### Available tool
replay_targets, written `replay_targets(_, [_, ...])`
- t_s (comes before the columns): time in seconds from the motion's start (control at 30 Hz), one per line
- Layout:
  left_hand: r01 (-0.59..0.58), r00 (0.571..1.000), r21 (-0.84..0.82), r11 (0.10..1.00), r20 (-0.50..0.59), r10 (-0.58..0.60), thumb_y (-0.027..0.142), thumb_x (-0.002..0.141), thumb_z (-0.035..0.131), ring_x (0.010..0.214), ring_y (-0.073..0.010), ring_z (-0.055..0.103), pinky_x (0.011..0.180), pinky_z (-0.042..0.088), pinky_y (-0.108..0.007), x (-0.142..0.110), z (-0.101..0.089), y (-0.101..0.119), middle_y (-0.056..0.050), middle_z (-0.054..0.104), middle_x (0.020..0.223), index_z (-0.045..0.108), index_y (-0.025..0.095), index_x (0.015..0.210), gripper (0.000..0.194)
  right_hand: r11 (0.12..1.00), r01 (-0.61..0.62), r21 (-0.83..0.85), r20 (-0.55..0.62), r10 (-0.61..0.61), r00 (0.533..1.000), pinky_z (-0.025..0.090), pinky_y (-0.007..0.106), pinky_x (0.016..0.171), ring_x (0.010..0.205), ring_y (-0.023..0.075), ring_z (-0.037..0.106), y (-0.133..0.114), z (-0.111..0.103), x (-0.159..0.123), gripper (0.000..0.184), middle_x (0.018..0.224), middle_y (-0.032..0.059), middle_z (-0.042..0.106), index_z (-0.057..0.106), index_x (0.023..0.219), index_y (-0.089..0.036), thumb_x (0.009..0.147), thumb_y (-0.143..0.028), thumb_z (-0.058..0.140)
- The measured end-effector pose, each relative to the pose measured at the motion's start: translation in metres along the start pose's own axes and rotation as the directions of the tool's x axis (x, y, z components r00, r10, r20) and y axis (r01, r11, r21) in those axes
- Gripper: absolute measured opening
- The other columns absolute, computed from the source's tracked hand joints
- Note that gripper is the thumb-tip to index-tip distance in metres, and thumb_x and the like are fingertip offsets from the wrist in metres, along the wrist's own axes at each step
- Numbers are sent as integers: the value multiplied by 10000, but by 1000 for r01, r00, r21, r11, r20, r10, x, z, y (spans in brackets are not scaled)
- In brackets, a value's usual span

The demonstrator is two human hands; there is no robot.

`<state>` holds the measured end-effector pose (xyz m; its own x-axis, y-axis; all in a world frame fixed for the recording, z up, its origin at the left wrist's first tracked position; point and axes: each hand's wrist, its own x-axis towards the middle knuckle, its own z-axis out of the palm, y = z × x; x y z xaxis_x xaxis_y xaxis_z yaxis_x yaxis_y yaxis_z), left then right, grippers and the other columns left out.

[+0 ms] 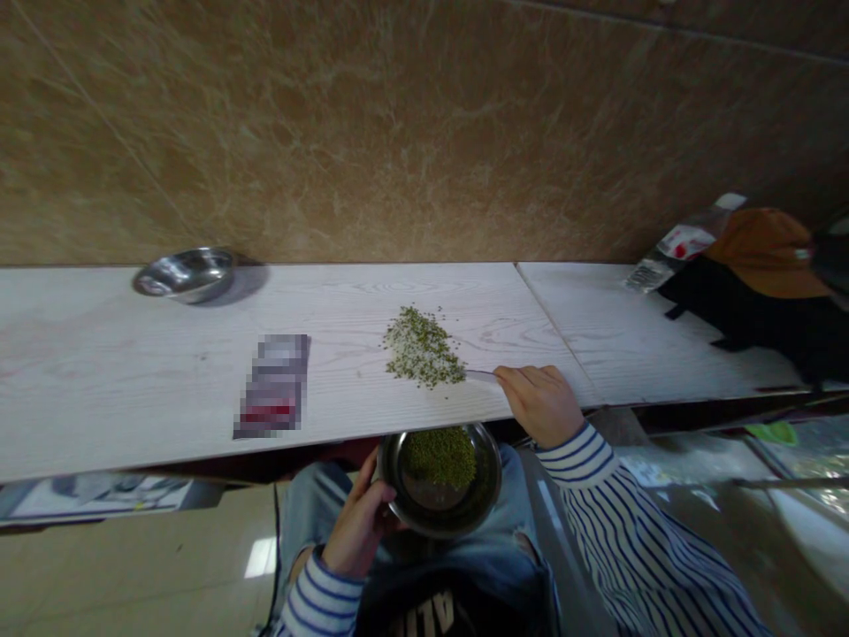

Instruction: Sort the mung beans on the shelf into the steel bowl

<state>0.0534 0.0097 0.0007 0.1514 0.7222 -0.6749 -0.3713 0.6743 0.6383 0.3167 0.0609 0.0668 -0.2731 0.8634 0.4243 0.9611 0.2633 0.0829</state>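
My left hand [366,506] grips the left rim of a steel bowl [489,495], held over the lap just below the table edge. Small green beans [443,456], like mung beans, fill the far part of the bowl. My right hand [542,402] pinches the handle of a metal spoon [480,376] above the tabletop. The spoon's far end touches the right side of a loose pile [421,348] of green beans mixed with white, rice-like grains. That end is too small to make out clearly.
A second steel bowl [189,276] stands tilted-looking near the wall at left. A blurred-out flat packet or phone [275,385] lies in front of it. At right are a plastic bottle [683,248], a brown cap [762,252] and a black bag [743,318]. The table [345,354] is narrow.
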Motion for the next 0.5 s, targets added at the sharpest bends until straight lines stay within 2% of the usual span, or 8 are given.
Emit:
replay_targets(0.2, [-1,1000,1,1000,4,1,101,624,501,553,-132,531,465,438,-253,-2,6,2,19,580,746,405,268,1290,693,997,-71,-30,-31,70,997,309,274,694,725,143,588,1,-1,-6,201,759,44,675,610,956,-157,903,-221,427])
replay_targets(0.5, [-17,1000,-20,1000,10,17,103,610,523,619,-141,559,466,443,-245,-4,8,4,-3,620,864,442,265,1261,676,1000,-7,16,-16,7,1000,311,280,702,730,138,585,-13,-8,-14,172,764,31,667,593,969,-164,897,-202,441])
